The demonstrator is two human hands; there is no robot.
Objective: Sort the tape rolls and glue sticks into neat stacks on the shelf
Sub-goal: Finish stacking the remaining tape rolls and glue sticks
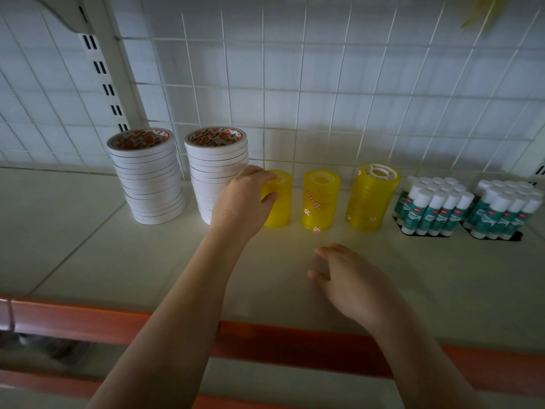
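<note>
The leftmost yellow tape stack [280,199] stands upright on the shelf [88,231], near the back, and the left hand [244,199] grips it from the left side, fingers curled over its top rim and thumb hooked against its front. Just to its left, partly hidden by that hand, rises a tall stack of white tape rolls [216,166], and further left a second white stack [147,175], which leans slightly. To the right of the held stack stand a middle yellow stack [320,200] and a wider, taller yellow stack [371,197], each apart from its neighbour. Beyond these are two clusters of upright glue sticks with white caps, the nearer cluster [433,206] and the far-right cluster [504,211], each on a dark base. The right hand [351,278] hovers over the front of the shelf, palm down, fingers loosely spread and holding nothing. A white wire grid [324,84] backs the shelf, and an orange strip [88,320] runs along its front edge.
</note>
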